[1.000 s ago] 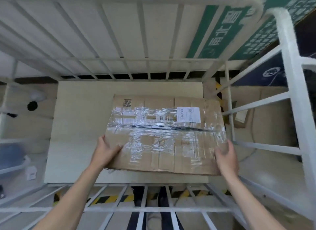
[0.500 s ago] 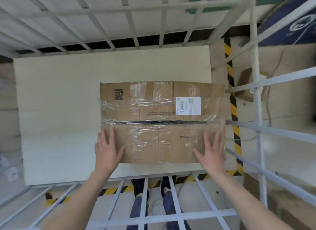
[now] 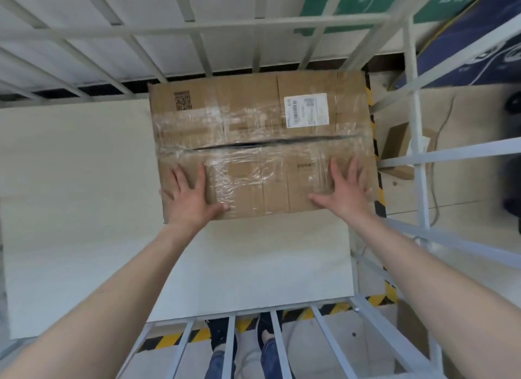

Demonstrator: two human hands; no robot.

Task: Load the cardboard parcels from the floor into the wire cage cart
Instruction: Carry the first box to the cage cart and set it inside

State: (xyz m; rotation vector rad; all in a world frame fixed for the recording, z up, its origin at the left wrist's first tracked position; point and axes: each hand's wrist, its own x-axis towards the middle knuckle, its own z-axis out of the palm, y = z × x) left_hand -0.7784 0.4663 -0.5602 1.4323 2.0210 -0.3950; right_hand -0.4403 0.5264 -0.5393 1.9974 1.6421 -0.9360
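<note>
A flat brown cardboard parcel (image 3: 253, 130), wrapped in clear tape with a white label and a QR print, lies on the pale floor board (image 3: 84, 209) of the white wire cage cart (image 3: 253, 26). It sits in the far right corner against the back bars. My left hand (image 3: 191, 201) presses flat on its near left part, fingers spread. My right hand (image 3: 341, 192) presses flat on its near right part, fingers straight.
White cage bars run along the back, the right side (image 3: 417, 153) and the near rail (image 3: 231, 347). Outside on the right another cardboard box (image 3: 400, 150) lies on the floor beside yellow-black hazard tape (image 3: 377, 198). My feet show below the near rail.
Earlier my hands gripped the parcel's near edges. They then opened flat on top, and the parcel has slid away to the back right corner of the cage floor.
</note>
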